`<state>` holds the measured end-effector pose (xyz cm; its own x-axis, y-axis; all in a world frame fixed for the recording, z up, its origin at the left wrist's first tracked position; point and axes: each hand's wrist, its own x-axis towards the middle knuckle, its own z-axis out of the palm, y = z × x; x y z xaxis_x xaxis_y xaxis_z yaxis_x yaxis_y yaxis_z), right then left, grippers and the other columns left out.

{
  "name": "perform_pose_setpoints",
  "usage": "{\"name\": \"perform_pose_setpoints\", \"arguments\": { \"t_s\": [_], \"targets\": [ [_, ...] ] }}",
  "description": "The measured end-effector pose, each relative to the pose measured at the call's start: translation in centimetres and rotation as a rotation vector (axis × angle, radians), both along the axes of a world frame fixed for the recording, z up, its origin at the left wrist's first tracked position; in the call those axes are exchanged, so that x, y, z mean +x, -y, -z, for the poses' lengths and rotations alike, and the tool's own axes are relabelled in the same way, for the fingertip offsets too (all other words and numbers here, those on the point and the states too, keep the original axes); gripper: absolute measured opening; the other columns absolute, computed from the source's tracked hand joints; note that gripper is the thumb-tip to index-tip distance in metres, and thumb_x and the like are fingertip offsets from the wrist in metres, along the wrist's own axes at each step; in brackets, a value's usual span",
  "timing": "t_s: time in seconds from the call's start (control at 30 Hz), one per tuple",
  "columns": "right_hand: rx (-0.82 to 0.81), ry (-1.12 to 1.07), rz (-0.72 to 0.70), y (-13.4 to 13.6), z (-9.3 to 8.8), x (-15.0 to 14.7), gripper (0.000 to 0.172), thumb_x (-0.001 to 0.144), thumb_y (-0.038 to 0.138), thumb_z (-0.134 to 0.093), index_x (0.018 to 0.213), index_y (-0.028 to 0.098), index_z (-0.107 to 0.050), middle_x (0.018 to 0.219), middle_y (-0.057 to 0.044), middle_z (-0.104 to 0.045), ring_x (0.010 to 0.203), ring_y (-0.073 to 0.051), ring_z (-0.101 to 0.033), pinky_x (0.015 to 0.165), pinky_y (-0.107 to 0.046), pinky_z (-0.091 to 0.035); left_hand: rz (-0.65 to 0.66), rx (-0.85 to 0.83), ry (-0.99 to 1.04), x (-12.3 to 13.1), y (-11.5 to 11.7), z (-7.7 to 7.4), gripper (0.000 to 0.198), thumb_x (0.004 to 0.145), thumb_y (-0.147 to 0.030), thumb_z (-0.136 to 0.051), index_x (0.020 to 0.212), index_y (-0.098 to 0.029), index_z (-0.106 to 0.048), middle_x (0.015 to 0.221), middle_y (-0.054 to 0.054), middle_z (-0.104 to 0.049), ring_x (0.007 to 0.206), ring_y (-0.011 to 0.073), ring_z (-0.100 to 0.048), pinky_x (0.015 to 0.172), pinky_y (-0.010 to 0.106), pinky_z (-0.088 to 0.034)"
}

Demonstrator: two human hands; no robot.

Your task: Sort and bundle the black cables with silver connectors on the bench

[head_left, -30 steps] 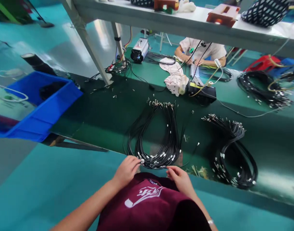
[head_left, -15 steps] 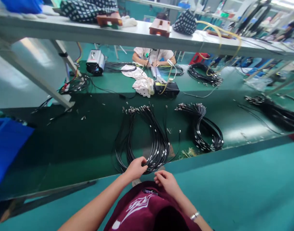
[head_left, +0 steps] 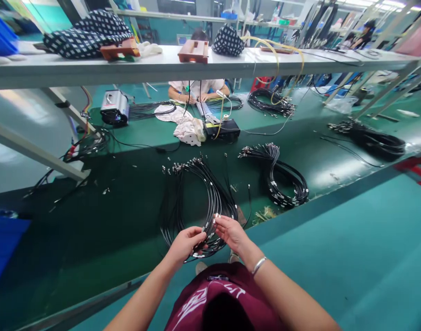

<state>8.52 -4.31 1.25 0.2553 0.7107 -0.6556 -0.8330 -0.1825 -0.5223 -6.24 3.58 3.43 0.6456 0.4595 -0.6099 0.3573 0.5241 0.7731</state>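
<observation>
A looped bundle of thin black cables lies at the front edge of the green table, with small metal ends at its far side and white tags along the strands. My left hand is closed around several strands at the near part of the loop. On the loop's right side, my right hand pinches a strand near a white tag. Its fingertips partly hide what they hold. A second cable coil rests to the right.
Further right lies another black cable bundle. A black box and a pale cloth are behind the loop. A shelf crosses above, and a person's arms are beyond. A blue bin stands left.
My right hand has come up from near my shirt to the cables and now pinches a strand. My left hand still grips the strands. The view has shifted to the right.
</observation>
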Motion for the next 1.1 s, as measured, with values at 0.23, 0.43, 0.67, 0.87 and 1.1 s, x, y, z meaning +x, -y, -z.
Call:
{"name": "perform_pose_setpoints", "arguments": {
  "t_s": [0.23, 0.43, 0.67, 0.87, 1.1],
  "targets": [
    [0.005, 0.023, -0.040, 0.2, -0.1, -0.4, 0.035, 0.062, 0.022, -0.072, 0.091, 0.013, -0.055, 0.096, -0.009, -0.063, 0.080, -0.015, -0.061, 0.060, -0.018, -0.046, -0.062, -0.037, 0.089, -0.5, 0.4, 0.9, 0.037, 0.064, -0.043, -0.068, 0.080, -0.015, -0.050, 0.066, -0.002, -0.061, 0.056, 0.0142, -0.062, 0.051, 0.022, -0.043],
    [0.024, 0.029, -0.075, 0.0, -0.4, -0.9, 0.044, 0.055, 0.024, -0.076, 0.089, 0.014, -0.050, 0.097, -0.012, -0.063, 0.082, -0.017, -0.061, 0.063, -0.020, -0.047, -0.083, -0.022, 0.119, -0.8, 0.5, 1.1, 0.040, 0.063, -0.046, -0.068, 0.080, -0.016, -0.048, 0.066, -0.002, -0.061, 0.056, 0.0139, -0.062, 0.052, 0.023, -0.044],
    [0.026, 0.052, -0.074, 0.4, -0.2, -1.1, 0.048, 0.051, 0.026, -0.080, 0.090, 0.015, -0.052, 0.093, -0.007, -0.063, 0.081, -0.016, -0.060, 0.061, -0.020, -0.047, -0.120, 0.001, 0.115, -1.3, 0.8, 1.2, 0.045, 0.061, -0.048, -0.069, 0.082, -0.017, -0.045, 0.070, 0.001, -0.064, 0.057, 0.0167, -0.063, 0.054, 0.025, -0.046],
    [0.058, 0.036, -0.078, 0.5, -0.1, -1.6, 0.056, 0.050, 0.025, -0.081, 0.099, 0.017, -0.055, 0.093, -0.004, -0.062, 0.080, -0.015, -0.060, 0.062, -0.020, -0.047, -0.079, 0.041, 0.111, -1.4, 1.1, 1.3, 0.041, 0.067, -0.050, -0.062, 0.083, -0.019, -0.040, 0.073, 0.002, -0.065, 0.058, 0.0166, -0.063, 0.049, 0.023, -0.042],
    [0.076, 0.256, -0.171, 0.1, 0.6, -0.9, 0.042, 0.063, 0.037, -0.074, 0.096, 0.014, -0.060, 0.095, -0.007, -0.062, 0.084, -0.015, -0.060, 0.067, -0.020, -0.047, 0.139, 0.262, -0.049, -1.1, 0.6, 0.7, 0.041, 0.069, -0.047, -0.061, 0.090, -0.013, -0.051, 0.049, -0.005, -0.050, 0.039, 0.0080, -0.041, 0.039, 0.020, -0.027]
  ]
}}
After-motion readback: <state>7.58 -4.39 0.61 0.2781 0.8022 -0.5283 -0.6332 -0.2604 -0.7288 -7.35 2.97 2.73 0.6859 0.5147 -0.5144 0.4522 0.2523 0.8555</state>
